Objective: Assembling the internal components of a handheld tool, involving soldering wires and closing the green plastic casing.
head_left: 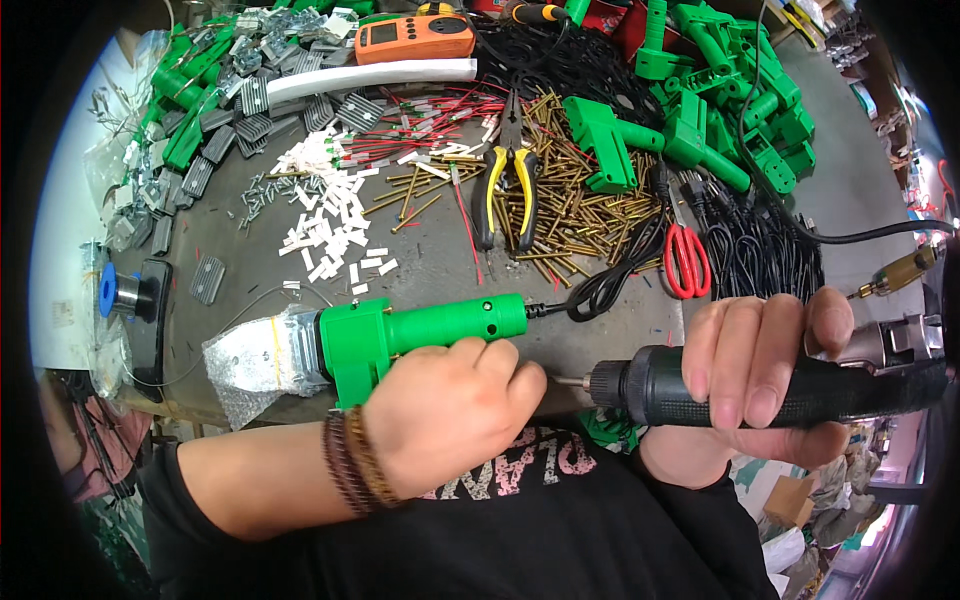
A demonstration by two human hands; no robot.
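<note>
My right hand (pixel 755 370) is wrapped round a black electric screwdriver (pixel 660 388) lying level, its bit pointing left. My left hand (pixel 455 405), with dark bracelets at the wrist, is closed close to the bit's tip; what its fingers hold, if anything, is hidden. Just beyond the left hand, at the table's near edge, lies a green-handled tool (pixel 455 318). Its metal head (pixel 265 350) is wrapped in clear bubble film, and a black cord runs from the handle's right end.
Yellow-black pliers (pixel 512 190) lie beside a heap of brass-coloured screws (pixel 585 225). Red-handled scissors (pixel 686 262) rest near bundled black cords (pixel 765 240). White small pieces (pixel 330 225), green housings (pixel 605 140), an orange meter (pixel 415 38) and a solder spool (pixel 120 292) lie around.
</note>
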